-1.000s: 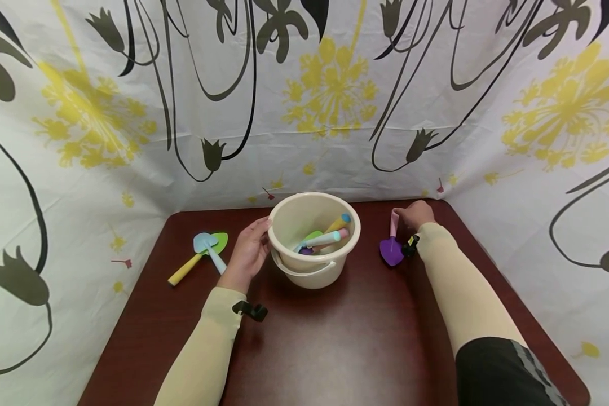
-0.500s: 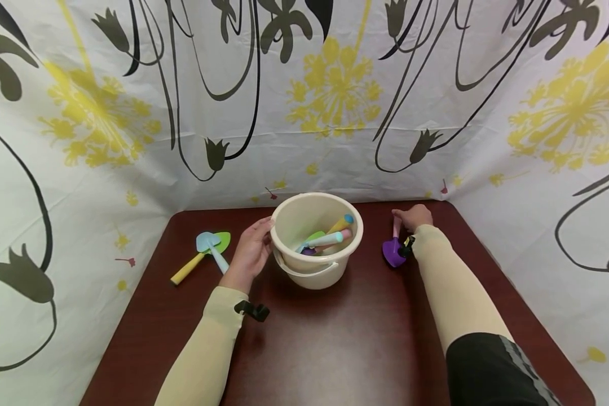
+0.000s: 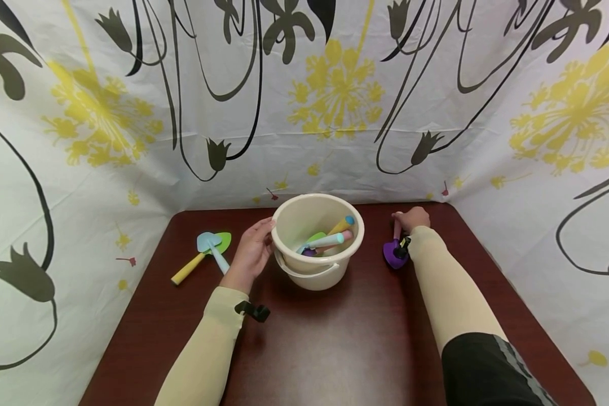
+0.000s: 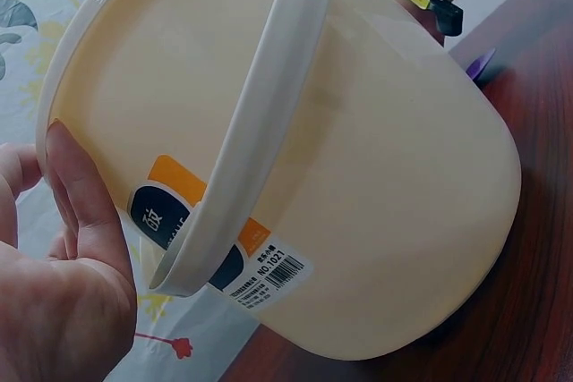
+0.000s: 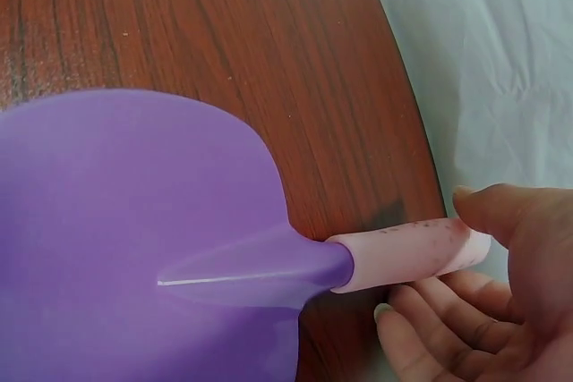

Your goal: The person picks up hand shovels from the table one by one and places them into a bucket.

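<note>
A cream plastic bucket (image 3: 321, 282) stands on the table, its handle hanging down the near side. My left hand (image 3: 252, 248) holds the bucket's rim at the left, thumb and fingers on either side of it in the left wrist view. On the right, a purple toy shovel (image 3: 395, 256) lies with its blade toward me. My right hand (image 3: 413, 219) grips the shovel's pink handle (image 5: 407, 252) near its end, thumb above and fingers below. Inside the bucket lie several toy shovels, with a light-blue handle (image 3: 326, 241) and a yellow handle (image 3: 341, 225) showing.
Two more toy shovels lie crossed at the left: one with a light-blue blade (image 3: 208, 241), one with a yellow handle (image 3: 186, 269) and green blade. The dark red table (image 3: 330, 344) meets a patterned cloth (image 3: 264, 118) at the back and sides.
My right hand has shifted slightly down and closer over the shovel's handle; the blade has moved a little toward me. My left hand stays on the bucket. The head view has shifted slightly.
</note>
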Motion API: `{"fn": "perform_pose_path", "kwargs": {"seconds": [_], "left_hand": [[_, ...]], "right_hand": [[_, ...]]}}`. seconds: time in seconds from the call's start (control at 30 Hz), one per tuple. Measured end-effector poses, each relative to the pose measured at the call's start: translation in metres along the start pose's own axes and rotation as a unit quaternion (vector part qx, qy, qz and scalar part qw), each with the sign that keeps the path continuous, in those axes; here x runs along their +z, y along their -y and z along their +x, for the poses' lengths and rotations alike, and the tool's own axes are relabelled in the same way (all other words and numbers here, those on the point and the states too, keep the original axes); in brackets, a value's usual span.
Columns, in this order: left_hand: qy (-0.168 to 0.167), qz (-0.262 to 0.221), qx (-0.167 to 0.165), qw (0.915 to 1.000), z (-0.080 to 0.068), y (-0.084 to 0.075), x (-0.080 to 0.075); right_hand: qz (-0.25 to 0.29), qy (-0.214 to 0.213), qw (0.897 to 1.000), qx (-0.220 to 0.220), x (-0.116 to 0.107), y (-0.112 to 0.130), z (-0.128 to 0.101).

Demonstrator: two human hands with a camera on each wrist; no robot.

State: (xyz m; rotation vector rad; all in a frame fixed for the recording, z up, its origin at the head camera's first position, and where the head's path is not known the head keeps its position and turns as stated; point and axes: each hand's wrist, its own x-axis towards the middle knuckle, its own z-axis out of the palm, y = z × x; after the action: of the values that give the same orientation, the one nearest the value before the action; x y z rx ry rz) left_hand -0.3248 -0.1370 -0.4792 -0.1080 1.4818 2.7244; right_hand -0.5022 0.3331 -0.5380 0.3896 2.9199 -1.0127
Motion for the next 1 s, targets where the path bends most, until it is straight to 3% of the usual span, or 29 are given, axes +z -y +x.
{"fn": "perform_pose_path", "kwargs": {"seconds": [0.17,0.7,1.0], "left_hand": [[0.0,0.004,-0.001,1.0,-0.001,-0.001,-0.001],[0.005,-0.003,0.002,1.0,0.001,0.0,-0.001],[0.003,0.0,-0.004,1.0,0.001,0.001,-0.001]], "right_hand": [[0.017,-0.001,1.0,0.005,0.001,0.009,-0.012],[0.074,-0.002,0.997,0.035,-0.002,0.007,-0.012],[0.068,-0.019,0.997,0.023,-0.011,0.015,-0.019]]}}
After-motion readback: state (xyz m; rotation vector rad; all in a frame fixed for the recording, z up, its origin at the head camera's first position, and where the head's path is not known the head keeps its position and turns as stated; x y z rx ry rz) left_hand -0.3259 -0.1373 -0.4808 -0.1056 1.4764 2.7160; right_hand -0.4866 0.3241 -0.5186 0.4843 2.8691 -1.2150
